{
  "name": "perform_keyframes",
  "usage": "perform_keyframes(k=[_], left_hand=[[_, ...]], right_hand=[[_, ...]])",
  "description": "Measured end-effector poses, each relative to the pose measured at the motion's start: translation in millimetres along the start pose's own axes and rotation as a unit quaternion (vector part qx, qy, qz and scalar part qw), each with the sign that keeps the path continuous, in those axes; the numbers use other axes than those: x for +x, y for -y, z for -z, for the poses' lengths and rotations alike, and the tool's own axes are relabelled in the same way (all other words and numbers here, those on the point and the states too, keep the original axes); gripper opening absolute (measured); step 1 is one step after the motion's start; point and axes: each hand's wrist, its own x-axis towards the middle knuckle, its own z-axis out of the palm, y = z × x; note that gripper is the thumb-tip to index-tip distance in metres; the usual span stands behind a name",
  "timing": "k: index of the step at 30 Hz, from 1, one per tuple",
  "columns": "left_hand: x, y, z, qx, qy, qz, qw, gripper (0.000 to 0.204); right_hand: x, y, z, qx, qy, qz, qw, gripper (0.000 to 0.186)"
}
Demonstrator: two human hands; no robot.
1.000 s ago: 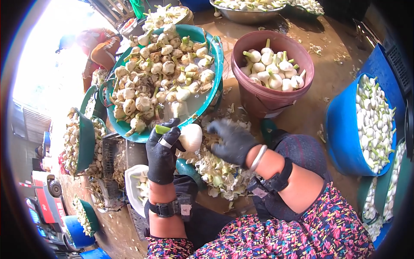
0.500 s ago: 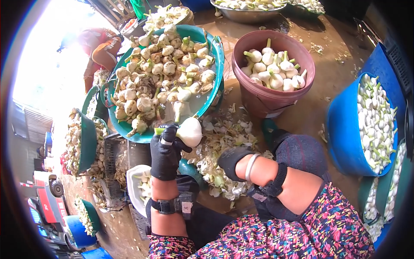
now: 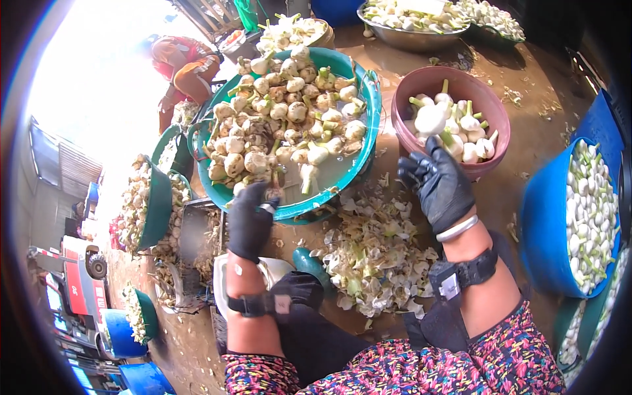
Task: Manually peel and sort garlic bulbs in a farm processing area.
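My right hand (image 3: pixel 442 187), in a black glove, is at the near rim of the pink bucket (image 3: pixel 401 118). Its fingers are stretched forward and apart. A large white garlic bulb (image 3: pixel 431 120) is just beyond the fingertips, over other clean bulbs in the bucket, its stem toward my hand. My left hand (image 3: pixel 251 220), also black-gloved, reaches over the near rim of the green tub (image 3: pixel 309 209). Its fingertips are beside soil-stained garlic bulbs (image 3: pixel 257 162); they are partly hidden and blurred, so their grip does not show. Water stands among the bulbs in the tub.
Garlic peelings (image 3: pixel 378 257) are heaped before my knees, beside a white container (image 3: pixel 270 270). Peeled garlic fills a blue tub (image 3: pixel 536 217) at right and a metal basin (image 3: pixel 415 39) at the back. Another person (image 3: pixel 187 66) bends down at far left.
The white bulb has gone from my left hand to the pink bucket. My right hand has swung from my knee to the bucket's rim. The view has shifted a little left.
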Motion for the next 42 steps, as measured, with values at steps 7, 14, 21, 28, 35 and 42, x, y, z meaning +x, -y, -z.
perform_keyframes(k=[7,14,21,28,35,42], left_hand=[[23,100,22,0.245,0.086,0.131,0.957,0.035],[1,26,43,-0.112,0.040,0.018,0.993,0.019],[-39,-77,15,-0.655,0.181,0.137,0.720,0.034],[-47,-75,-17,-0.677,0.139,0.122,0.713,0.028],[-45,-63,-22,-0.547,0.021,0.038,0.836,0.019],[-48,-58,-32,-0.682,0.098,0.067,0.722,0.018]], right_hand=[[-20,-20,-28,-0.184,0.072,-0.151,0.969,0.022],[-32,-54,-43,-0.313,0.238,-0.074,0.916,0.061],[-28,-57,-29,-0.330,0.271,0.032,0.904,0.055],[-54,-46,-48,-0.255,0.284,-0.055,0.923,0.063],[-50,-71,-47,-0.277,0.282,0.044,0.918,0.052],[-53,-70,-55,-0.132,0.224,-0.108,0.960,0.042]])
